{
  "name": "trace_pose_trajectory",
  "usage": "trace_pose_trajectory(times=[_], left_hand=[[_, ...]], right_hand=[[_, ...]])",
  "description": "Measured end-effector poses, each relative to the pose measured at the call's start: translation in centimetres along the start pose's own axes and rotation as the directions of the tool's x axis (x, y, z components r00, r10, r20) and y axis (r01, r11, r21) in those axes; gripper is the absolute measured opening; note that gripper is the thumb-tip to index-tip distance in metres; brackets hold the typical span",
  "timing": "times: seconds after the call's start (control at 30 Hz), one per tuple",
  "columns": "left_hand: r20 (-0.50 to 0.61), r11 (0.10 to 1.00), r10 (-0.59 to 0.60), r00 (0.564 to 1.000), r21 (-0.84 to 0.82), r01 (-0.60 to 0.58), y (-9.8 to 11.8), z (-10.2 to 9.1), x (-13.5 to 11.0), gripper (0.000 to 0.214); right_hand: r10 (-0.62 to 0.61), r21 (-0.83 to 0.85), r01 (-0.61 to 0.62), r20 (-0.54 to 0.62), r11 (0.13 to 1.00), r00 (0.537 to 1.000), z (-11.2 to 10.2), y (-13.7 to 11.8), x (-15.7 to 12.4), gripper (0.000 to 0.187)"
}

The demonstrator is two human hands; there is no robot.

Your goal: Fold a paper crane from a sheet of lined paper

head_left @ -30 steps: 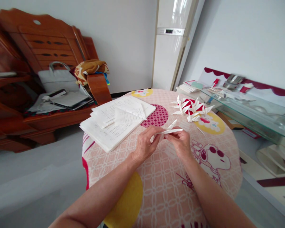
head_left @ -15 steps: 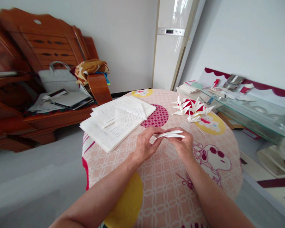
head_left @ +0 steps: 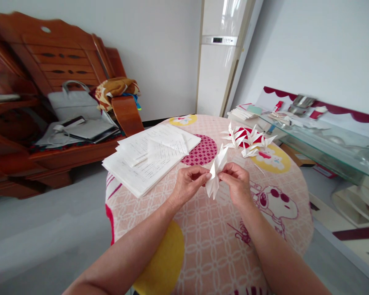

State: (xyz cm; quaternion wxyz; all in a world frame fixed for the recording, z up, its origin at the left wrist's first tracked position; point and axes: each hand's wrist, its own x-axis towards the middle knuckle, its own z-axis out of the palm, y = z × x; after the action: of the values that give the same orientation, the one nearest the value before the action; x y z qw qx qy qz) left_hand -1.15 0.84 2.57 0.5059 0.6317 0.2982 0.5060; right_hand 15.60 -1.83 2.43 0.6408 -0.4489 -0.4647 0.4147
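Observation:
A folded white paper piece [head_left: 215,170], pointed at its top and bottom, is held upright over the middle of the table. My left hand [head_left: 190,182] pinches its left side between thumb and forefinger. On the opposite side, my right hand [head_left: 236,180] pinches it the same way. Several finished-looking paper cranes [head_left: 249,139] stand in a group beyond my right hand. To the left lies a stack of handwritten paper sheets [head_left: 144,164], with a loose creased sheet [head_left: 167,148] on top.
A patterned cloth [head_left: 209,254] covers the round table. Left of it stands a carved wooden seat [head_left: 61,61] with a grey bag [head_left: 75,102]. At right, a glass shelf [head_left: 326,143] carries metal bowls and other items. A tall white cabinet-like unit [head_left: 217,73] stands behind.
The folded paper has turned from lying sideways between my hands to standing upright, its points spread up and down. Both hands have shifted their grip to its sides.

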Motion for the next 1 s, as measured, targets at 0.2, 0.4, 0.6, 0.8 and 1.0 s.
trace_pose_trajectory(times=[0.2, 0.4, 0.6, 0.8, 1.0], left_hand=[[-0.025, 0.988, -0.112, 0.993, -0.105, 0.109, -0.1, 0.2, 0.2, 0.028], [0.024, 0.964, -0.195, 0.980, -0.180, 0.196, -0.6, 0.0, 0.5, 0.032], [0.015, 0.984, -0.144, 0.989, -0.101, 0.145, -1.3, 0.1, 0.6, 0.040], [-0.009, 0.993, -0.098, 0.995, -0.070, 0.098, -1.5, 0.4, 0.5, 0.038], [-0.018, 0.997, -0.081, 0.997, -0.022, 0.080, -1.6, 0.1, 0.6, 0.040]], right_hand=[[0.034, -0.012, -0.033, 0.029, 0.999, 0.999, 0.2, 0.0, 0.0, 0.013], [0.065, -0.008, -0.065, 0.013, 0.998, 0.998, 0.4, 0.3, 0.0, 0.015], [0.055, -0.038, -0.054, 0.039, 0.998, 0.998, 0.3, 0.7, 0.0, 0.014], [0.130, 0.028, -0.132, 0.049, 0.991, 0.990, 0.8, 0.4, -0.1, 0.015], [0.226, 0.099, -0.240, 0.129, 0.966, 0.965, 0.8, 0.4, -0.2, 0.019]])
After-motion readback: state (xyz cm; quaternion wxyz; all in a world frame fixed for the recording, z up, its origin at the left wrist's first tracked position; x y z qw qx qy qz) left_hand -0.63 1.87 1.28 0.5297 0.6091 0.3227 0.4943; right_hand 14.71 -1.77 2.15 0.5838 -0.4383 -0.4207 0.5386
